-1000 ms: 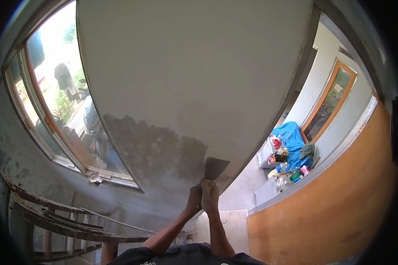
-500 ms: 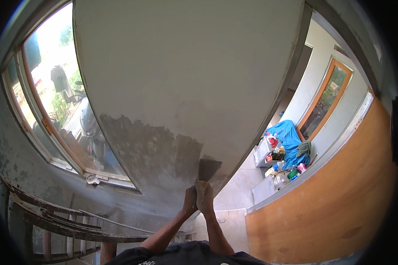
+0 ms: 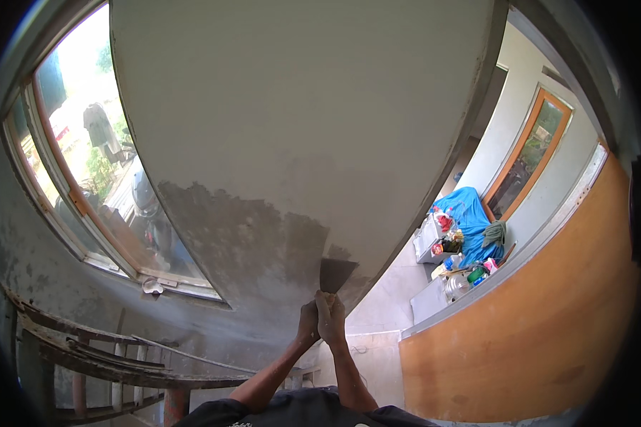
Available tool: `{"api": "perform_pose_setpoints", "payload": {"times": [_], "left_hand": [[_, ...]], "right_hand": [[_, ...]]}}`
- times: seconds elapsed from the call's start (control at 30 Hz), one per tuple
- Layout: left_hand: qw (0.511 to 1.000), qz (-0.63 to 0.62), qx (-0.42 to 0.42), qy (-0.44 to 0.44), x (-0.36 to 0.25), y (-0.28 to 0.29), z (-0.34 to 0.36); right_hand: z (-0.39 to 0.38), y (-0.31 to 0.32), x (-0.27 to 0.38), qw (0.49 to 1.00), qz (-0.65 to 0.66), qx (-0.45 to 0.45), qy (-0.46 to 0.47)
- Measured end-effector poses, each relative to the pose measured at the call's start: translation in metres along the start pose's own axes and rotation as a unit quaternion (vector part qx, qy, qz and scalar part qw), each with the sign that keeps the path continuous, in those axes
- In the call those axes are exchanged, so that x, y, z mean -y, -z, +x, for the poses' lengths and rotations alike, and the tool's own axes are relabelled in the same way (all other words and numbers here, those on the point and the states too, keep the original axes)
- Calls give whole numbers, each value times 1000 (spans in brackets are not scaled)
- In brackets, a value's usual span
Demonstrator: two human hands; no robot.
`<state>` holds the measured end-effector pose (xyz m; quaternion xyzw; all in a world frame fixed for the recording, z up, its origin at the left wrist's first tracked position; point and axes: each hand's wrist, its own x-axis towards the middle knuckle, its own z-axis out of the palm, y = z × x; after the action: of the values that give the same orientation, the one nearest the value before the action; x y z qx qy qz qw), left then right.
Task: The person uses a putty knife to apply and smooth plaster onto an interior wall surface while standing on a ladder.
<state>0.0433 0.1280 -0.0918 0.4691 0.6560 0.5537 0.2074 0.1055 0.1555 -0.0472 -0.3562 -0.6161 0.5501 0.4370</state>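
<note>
The putty knife (image 3: 337,275) is just above both hands, with its flat blade pressed against the grey plastered wall (image 3: 278,142). The left hand (image 3: 308,322) and right hand (image 3: 331,318) are closed together around its handle.

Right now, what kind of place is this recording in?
Probably a room under renovation: both hands press a putty knife to a half-skimmed wall panel, rough wooden scaffolding stands by the window, and belongings sit under a blue cloth.
</note>
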Motion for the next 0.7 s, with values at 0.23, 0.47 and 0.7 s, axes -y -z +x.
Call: {"api": "perform_pose_setpoints", "payload": {"times": [0.23, 0.47, 0.7], "left_hand": [[999, -7, -19, -31, -8, 0, 5], [997, -78, 4, 24, -36, 10, 20], [998, -58, -22, -26, -34, 8, 9]], "right_hand": [[5, 1, 2, 1000, 7, 10, 3], [17, 3, 23, 999, -27, 13, 20], [8, -1, 20, 999, 14, -14, 34]]}}
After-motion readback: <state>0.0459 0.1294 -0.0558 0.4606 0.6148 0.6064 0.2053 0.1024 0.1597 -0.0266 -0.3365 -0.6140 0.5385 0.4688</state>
